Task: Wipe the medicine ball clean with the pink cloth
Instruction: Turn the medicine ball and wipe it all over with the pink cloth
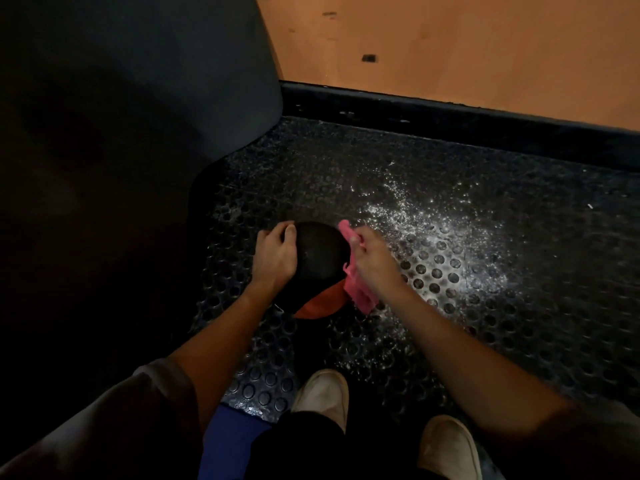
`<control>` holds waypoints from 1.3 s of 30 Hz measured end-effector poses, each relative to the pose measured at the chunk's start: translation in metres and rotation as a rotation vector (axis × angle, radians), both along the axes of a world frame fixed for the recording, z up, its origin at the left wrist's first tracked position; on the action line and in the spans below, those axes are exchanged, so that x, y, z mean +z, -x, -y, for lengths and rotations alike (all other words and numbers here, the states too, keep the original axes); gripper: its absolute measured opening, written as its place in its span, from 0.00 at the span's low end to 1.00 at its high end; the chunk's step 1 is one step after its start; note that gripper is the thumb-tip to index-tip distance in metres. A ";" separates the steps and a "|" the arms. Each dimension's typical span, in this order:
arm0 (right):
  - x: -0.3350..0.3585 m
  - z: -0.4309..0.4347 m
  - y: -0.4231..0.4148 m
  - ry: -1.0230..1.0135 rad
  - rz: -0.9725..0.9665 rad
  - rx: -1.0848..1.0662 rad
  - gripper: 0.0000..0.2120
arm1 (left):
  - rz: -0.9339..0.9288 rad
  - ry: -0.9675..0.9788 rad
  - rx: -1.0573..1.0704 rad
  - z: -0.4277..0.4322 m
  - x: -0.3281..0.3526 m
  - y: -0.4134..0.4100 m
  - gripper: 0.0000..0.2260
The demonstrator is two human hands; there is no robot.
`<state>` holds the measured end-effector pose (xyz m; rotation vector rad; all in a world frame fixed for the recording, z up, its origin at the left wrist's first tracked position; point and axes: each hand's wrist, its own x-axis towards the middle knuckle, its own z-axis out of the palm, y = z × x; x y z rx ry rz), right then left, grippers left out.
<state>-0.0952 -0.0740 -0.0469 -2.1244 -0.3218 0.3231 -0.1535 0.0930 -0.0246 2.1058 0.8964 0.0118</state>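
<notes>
A dark, round medicine ball [320,252] with an orange patch at its near underside rests on the studded black floor mat [450,334]. My left hand [275,254] grips the ball's left side, fingers curled over its top. My right hand [369,256] presses a pink cloth [356,287] against the ball's right side; the cloth sticks out above my fingers and hangs down below my wrist. Part of the ball is hidden behind both hands.
A large dark padded object [121,133] fills the left side. A black raised edge [450,116] borders the mat, with an orange wooden floor [450,39] beyond. White powder [450,230] is scattered on the mat to the right. My white shoes [323,393] are near the bottom.
</notes>
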 end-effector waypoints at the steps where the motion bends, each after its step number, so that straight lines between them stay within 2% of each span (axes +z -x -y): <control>1: 0.002 -0.003 0.009 0.005 0.040 0.009 0.10 | 0.007 0.002 0.009 0.001 0.002 -0.001 0.17; 3: 0.006 -0.012 0.031 -0.021 0.189 0.060 0.11 | 0.005 0.009 0.041 0.000 0.003 -0.005 0.17; 6: 0.006 -0.021 0.059 -0.041 0.397 0.249 0.15 | -0.021 0.047 0.095 -0.002 0.001 -0.008 0.17; 8: 0.002 -0.015 0.055 -0.083 0.354 0.228 0.16 | -0.023 0.066 0.118 0.000 0.001 -0.008 0.17; 10: -0.004 -0.003 0.040 -0.099 0.230 0.078 0.15 | -0.022 0.085 0.143 0.002 0.003 -0.008 0.17; 13: -0.018 0.024 0.027 0.047 0.020 -0.004 0.15 | -0.034 0.097 0.218 0.000 0.001 -0.008 0.18; 16: -0.029 0.038 0.019 -0.010 -0.074 -0.080 0.11 | -0.032 0.067 0.233 -0.002 0.002 -0.011 0.18; 20: -0.014 0.019 0.002 -0.024 0.020 -0.090 0.15 | -0.105 0.023 0.184 0.001 0.001 -0.015 0.17; 24: 0.013 -0.005 0.013 -0.062 0.129 -0.054 0.13 | -0.152 -0.006 0.215 0.004 0.000 -0.018 0.14; 27: 0.023 -0.018 0.045 -0.110 0.277 0.179 0.20 | -0.168 -0.027 0.255 0.006 0.002 -0.020 0.16; 29: 0.020 -0.022 0.053 -0.066 0.347 0.296 0.20 | -0.172 -0.028 0.226 0.008 0.005 -0.018 0.16; 32: 0.015 -0.017 0.041 -0.117 0.334 0.177 0.12 | -0.166 0.004 0.217 0.003 0.004 -0.009 0.15; 36: 0.025 -0.009 0.002 -0.126 0.120 -0.039 0.12 | -0.034 0.033 0.175 0.003 -0.006 0.004 0.16; 39: 0.036 -0.019 -0.018 -0.053 0.229 0.041 0.14 | 0.057 0.131 0.205 0.009 -0.008 0.012 0.16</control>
